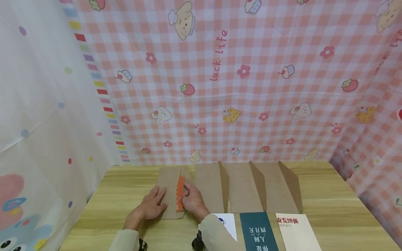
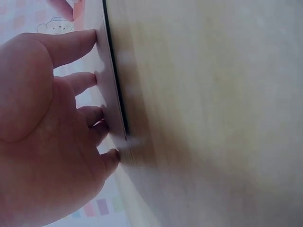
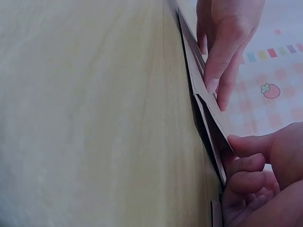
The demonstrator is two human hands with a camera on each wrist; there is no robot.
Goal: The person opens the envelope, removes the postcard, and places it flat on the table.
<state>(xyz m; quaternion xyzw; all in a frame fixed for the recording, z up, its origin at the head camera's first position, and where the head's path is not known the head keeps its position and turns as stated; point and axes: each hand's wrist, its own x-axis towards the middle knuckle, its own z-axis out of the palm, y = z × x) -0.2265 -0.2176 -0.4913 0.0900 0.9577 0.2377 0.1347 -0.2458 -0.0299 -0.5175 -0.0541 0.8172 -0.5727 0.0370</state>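
Note:
A brown paper envelope lies on the table at left, its flap folded out to the right. From its opening shows a narrow strip of an orange card, most of it hidden inside. My left hand rests on the envelope with fingers spread; the left wrist view shows the fingertips pressing along its edge. At the opening, my right hand pinches the orange card's outer edge. In the right wrist view the thumb lies over that edge, with curled fingers beneath, between card and flap.
Three more brown envelopes stand in a row to the right, flaps raised. In front of them lie a white card, a teal card with white characters and a cream card. A checked cloth hangs behind the wooden table.

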